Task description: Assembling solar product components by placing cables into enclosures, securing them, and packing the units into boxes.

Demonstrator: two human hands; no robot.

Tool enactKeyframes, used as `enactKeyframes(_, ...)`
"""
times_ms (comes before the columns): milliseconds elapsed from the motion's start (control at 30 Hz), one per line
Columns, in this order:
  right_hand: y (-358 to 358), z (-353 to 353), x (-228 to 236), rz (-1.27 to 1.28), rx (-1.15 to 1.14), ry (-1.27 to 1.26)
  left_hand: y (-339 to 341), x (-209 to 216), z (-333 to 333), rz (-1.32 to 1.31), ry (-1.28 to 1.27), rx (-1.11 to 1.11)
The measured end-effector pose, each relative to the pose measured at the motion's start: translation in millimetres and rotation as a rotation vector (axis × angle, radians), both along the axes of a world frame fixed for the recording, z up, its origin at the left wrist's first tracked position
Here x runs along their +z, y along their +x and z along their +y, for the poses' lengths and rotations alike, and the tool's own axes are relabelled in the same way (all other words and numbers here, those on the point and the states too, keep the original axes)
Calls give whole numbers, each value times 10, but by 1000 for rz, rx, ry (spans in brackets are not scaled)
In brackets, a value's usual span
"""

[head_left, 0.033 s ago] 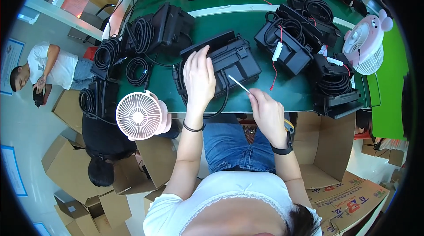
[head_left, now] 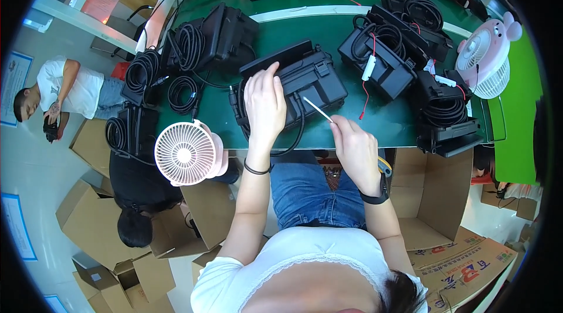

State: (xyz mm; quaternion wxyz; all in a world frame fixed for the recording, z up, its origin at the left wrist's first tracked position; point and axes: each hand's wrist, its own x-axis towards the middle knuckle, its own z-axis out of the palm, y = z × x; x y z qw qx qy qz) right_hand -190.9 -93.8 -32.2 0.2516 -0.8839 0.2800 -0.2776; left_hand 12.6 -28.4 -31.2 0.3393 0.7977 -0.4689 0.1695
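A black plastic case lies tilted on the green worktable in front of me, its flat panel raised at the back. My left hand rests on the case's left part with fingers stretched out, hiding what is under the palm. A screwdriver is gripped in my right hand. Its thin shaft points up and left, with the tip at the near side of the case. Part of its yellow and dark handle shows beside my wrist. A black cable loops from the case down to the table edge.
More black cases with coiled cables stand left and right, some with red wires and white connectors. A pink fan is at the near left, another fan at the right. Cardboard boxes and two people are around the table.
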Motion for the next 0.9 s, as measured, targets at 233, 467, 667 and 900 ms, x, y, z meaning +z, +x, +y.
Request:
enactKeyframes(233,141,3,23,100,-21,-146,-62,-14,-1,20,-8,-16)
enactKeyframes(467,121,62,-28,111,-31,-87,-141,-18,10,-44,-43,22)
enactKeyframes(667,96,37,-234,-98,42,62,-213,-23,56,-69,-75,13)
enactKeyframes(900,62,-38,-344,-108,170,1164,-326,-60,62,-74,-172,10)
